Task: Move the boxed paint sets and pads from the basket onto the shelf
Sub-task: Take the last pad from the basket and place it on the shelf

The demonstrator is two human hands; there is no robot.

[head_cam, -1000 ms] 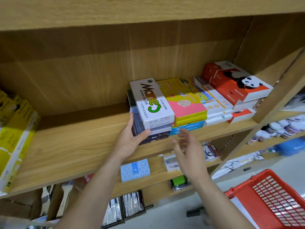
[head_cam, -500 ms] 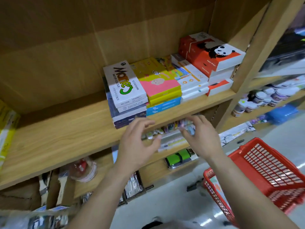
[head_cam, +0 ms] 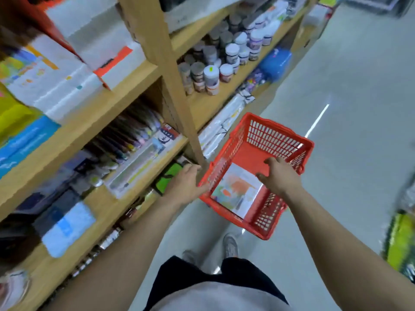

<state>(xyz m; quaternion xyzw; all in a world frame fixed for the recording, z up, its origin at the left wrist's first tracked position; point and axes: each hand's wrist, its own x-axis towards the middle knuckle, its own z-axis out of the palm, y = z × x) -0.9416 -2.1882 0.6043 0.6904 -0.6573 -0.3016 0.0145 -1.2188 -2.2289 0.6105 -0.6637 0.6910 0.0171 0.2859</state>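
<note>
Head view, scene: You stand in a shop aisle, both bare hands reaching down toward a red plastic basket (head_cam: 278, 140) on the pale floor beside a wooden shelf unit (head_cam: 125, 86).

Head view, task item: One flat pad with an orange and teal cover (head_cam: 238, 191) lies face up on the basket floor, in the end nearest you. Its long axis runs away from you, toward the far end of the basket. Nothing else shows in the basket.

Head view, right hand: Your right hand (head_cam: 279, 177) is inside the basket, fingers spread and empty, just beside the pad's far right corner.

Head view, left hand: Your left hand (head_cam: 186, 185) is at the basket's near left rim, fingers loosely curled around nothing; whether it touches the rim is unclear through the blur.

Head view, key relation: The pad lies between your hands, below and slightly left of the right one, which looks the nearer. The pick-up likely falls to it, along the pad's right edge.

Head view, destination: Boxed sets and pads (head_cam: 54, 70) are stacked on the upper shelf, up to your left and heavily blurred.
</note>
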